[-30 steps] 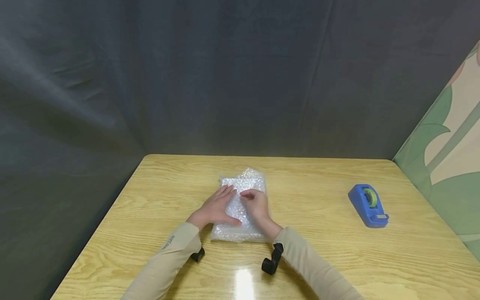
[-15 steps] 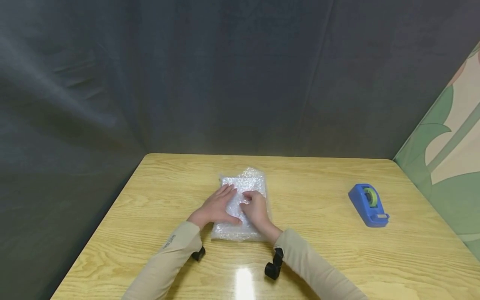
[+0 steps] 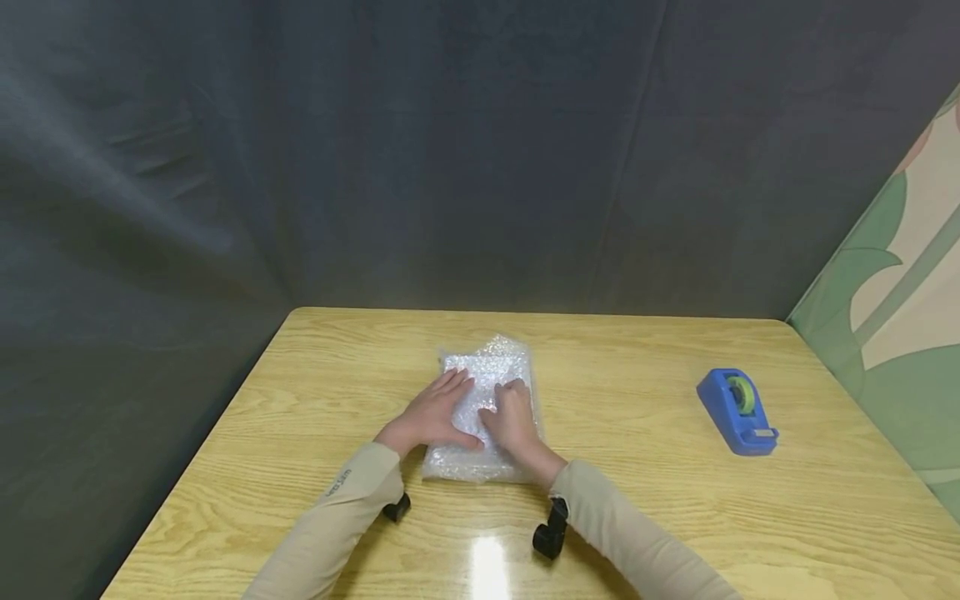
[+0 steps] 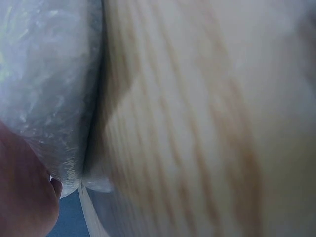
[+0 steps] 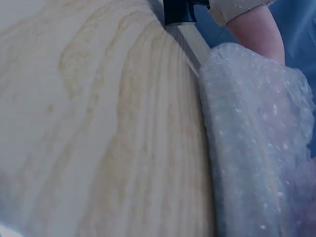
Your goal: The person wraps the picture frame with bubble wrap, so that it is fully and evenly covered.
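A flat rectangular package in bubble wrap (image 3: 483, 368) lies on the wooden table, a loose flap of wrap sticking out at its far edge. My left hand (image 3: 433, 415) rests on its left half with fingers spread and thumb out. On the right half, my right hand (image 3: 516, 423) touches the wrap, thumb and index finger apart, the other fingers bent under and partly hidden. The left wrist view has the package's side (image 4: 54, 64) beside part of a hand (image 4: 24, 192). In the right wrist view the wrapped side (image 5: 242, 133) stands close, with a bare wrist (image 5: 259, 32) behind it.
A blue tape dispenser (image 3: 722, 410) with a greenish tape roll (image 3: 742, 395) stands on the right of the table (image 3: 615, 400). Dark cloth (image 3: 480, 167) hangs behind and left of the table. A patterned panel (image 3: 900, 317) borders it on the right.
The right thumb and index finger, close together a second ago, have moved apart, and the index finger has shifted slightly right. My left hand and the package have stayed in place.
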Available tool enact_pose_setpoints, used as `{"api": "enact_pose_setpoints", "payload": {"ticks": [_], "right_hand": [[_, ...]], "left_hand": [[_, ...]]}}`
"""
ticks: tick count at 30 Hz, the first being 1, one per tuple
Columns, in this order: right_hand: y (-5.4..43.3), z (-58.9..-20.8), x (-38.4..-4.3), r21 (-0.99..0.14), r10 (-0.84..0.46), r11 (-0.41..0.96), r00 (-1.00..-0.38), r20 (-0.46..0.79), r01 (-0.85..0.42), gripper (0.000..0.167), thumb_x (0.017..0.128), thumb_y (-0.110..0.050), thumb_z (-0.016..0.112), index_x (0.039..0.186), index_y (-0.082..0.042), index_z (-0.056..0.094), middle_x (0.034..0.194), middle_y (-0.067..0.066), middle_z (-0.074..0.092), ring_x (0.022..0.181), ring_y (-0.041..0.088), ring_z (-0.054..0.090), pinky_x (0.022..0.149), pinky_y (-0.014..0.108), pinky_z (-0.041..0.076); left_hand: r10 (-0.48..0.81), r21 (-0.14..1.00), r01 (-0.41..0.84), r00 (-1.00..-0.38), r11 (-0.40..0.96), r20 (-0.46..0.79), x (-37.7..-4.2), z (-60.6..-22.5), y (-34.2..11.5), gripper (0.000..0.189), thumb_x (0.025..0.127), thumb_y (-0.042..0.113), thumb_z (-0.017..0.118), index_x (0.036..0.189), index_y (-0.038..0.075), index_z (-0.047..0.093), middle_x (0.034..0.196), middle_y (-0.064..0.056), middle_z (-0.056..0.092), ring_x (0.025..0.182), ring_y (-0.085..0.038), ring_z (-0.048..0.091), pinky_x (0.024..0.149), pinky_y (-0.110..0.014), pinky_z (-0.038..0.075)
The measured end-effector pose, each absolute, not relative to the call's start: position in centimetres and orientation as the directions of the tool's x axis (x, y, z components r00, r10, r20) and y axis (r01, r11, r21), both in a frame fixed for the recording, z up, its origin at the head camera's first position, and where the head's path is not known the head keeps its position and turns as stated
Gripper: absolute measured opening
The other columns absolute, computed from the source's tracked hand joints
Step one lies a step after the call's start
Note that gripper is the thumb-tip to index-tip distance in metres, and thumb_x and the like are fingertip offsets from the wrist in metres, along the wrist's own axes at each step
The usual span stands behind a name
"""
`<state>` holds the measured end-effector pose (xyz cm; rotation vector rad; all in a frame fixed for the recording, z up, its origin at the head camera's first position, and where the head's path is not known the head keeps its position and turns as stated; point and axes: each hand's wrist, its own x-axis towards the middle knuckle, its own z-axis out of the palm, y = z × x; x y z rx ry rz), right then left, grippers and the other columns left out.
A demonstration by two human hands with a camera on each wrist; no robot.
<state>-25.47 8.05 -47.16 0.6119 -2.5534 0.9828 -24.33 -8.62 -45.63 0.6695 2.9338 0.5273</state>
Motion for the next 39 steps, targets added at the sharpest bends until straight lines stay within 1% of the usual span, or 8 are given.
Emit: {"api": "enact_pose_setpoints", "payload": {"ticks": [4, 6, 8, 13, 21, 28, 34, 39], "right_hand": [[8.9, -46.5, -25.5, -0.737, -0.277, 0.512, -0.897, 0.344, -0.441, 0.048, 0.068, -0.001, 0.072, 0.106, 0.020, 0.054, 0.091, 0.026, 0.055, 0.086, 0.034, 0.053, 0.080, 0.043, 0.047], [9.4, -46.1, -25.6, -0.812, -0.280, 0.431, -0.913, 0.296, -0.395, 0.047, 0.070, -0.001, 0.071, 0.110, 0.017, 0.055, 0.100, 0.027, 0.056, 0.089, 0.035, 0.055, 0.080, 0.042, 0.049], [9.9, -45.8, -25.7, -0.831, -0.288, 0.389, -0.909, 0.300, -0.398, 0.039, 0.072, -0.001, 0.071, 0.107, 0.014, 0.059, 0.102, 0.025, 0.058, 0.090, 0.034, 0.058, 0.077, 0.040, 0.052], [10.4, -45.8, -26.5, -0.744, -0.380, 0.403, -0.837, 0.393, -0.533, 0.024, 0.075, -0.004, 0.070, 0.096, 0.007, 0.067, 0.094, 0.015, 0.064, 0.087, 0.027, 0.060, 0.073, 0.036, 0.052], [10.2, -47.3, -27.7, -0.435, -0.531, 0.550, -0.700, 0.477, -0.713, 0.014, 0.080, -0.009, 0.066, 0.089, 0.002, 0.069, 0.089, 0.011, 0.065, 0.087, 0.025, 0.057, 0.094, 0.041, 0.041], [10.0, -47.4, -27.7, -0.330, -0.533, 0.636, -0.707, 0.465, -0.697, 0.020, 0.078, -0.022, 0.070, 0.079, -0.003, 0.070, 0.089, 0.010, 0.063, 0.086, 0.023, 0.053, 0.083, 0.035, 0.043], [10.1, -47.3, -27.3, -0.324, -0.528, 0.662, -0.727, 0.438, -0.676, 0.035, 0.075, -0.030, 0.071, 0.090, 0.002, 0.069, 0.095, 0.012, 0.061, 0.089, 0.024, 0.052, 0.085, 0.036, 0.043], [10.1, -47.5, -27.4, -0.331, -0.537, 0.658, -0.729, 0.424, -0.677, 0.042, 0.074, -0.035, 0.072, 0.092, 0.003, 0.068, 0.100, 0.014, 0.060, 0.092, 0.026, 0.052, 0.084, 0.036, 0.043]], "left_hand": [[0.422, 0.329, 0.392, -0.906, 0.859, -0.022, -24.6, -45.8, -8.7, 0.111, 0.062, 0.066, 0.067, 0.144, 0.006, 0.022, 0.151, -0.009, 0.009, 0.139, -0.025, 0.004, 0.112, -0.038, 0.007], [0.413, 0.318, 0.382, -0.910, 0.868, -0.032, -24.7, -45.9, -8.7, 0.111, 0.062, 0.065, 0.068, 0.144, 0.007, 0.022, 0.152, -0.008, 0.009, 0.139, -0.025, 0.004, 0.112, -0.038, 0.008], [0.409, 0.308, 0.376, -0.911, 0.874, -0.048, -24.8, -46.0, -8.7, 0.111, 0.062, 0.066, 0.067, 0.145, 0.008, 0.020, 0.152, -0.006, 0.007, 0.139, -0.024, 0.003, 0.112, -0.039, 0.008], [0.409, 0.323, 0.371, -0.911, 0.871, -0.054, -24.7, -46.0, -8.7, 0.111, 0.062, 0.066, 0.066, 0.145, 0.009, 0.020, 0.152, -0.006, 0.007, 0.139, -0.023, 0.002, 0.112, -0.039, 0.008], [0.410, 0.336, 0.371, -0.910, 0.866, -0.053, -24.4, -45.4, -8.5, 0.109, 0.063, 0.063, 0.068, 0.144, 0.007, 0.021, 0.152, -0.007, 0.008, 0.139, -0.024, 0.003, 0.112, -0.038, 0.007], [0.409, 0.328, 0.373, -0.911, 0.868, -0.048, -24.6, -45.4, -8.3, 0.110, 0.063, 0.065, 0.067, 0.145, 0.009, 0.019, 0.152, -0.007, 0.007, 0.139, -0.024, 0.003, 0.112, -0.040, 0.008], [0.407, 0.312, 0.371, -0.912, 0.874, -0.056, -24.7, -45.6, -8.3, 0.111, 0.063, 0.067, 0.066, 0.145, 0.009, 0.019, 0.152, -0.007, 0.007, 0.139, -0.024, 0.003, 0.112, -0.040, 0.009], [0.407, 0.316, 0.372, -0.912, 0.873, -0.053, -24.6, -45.5, -8.4, 0.111, 0.062, 0.066, 0.067, 0.145, 0.008, 0.020, 0.152, -0.008, 0.008, 0.139, -0.024, 0.003, 0.112, -0.041, 0.009]]}}
